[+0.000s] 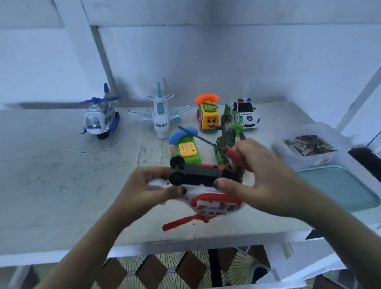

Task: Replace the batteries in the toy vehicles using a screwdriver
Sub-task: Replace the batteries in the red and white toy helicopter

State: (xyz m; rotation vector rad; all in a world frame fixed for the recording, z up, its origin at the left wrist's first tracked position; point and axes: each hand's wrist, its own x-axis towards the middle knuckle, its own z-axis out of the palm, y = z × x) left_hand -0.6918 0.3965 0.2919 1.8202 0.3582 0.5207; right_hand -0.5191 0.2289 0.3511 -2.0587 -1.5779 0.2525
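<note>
Table [46,167] front edge nearby: left hand [145,186] grips toy [212,203], right hand [262,179] screwdriver [233,152].

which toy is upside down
The red and white helicopter gripped by the left hand: black wheels up, rotor down. The blue helicopter, plane and police car stand upright.

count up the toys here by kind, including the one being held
aircraft: 4 (blue helicopter, white plane, green aircraft, red-white helicopter held upside down)
phone toys: 2 (yellow phone toy, green phone toy)
cars: 1 (police car)
total: 7
</note>
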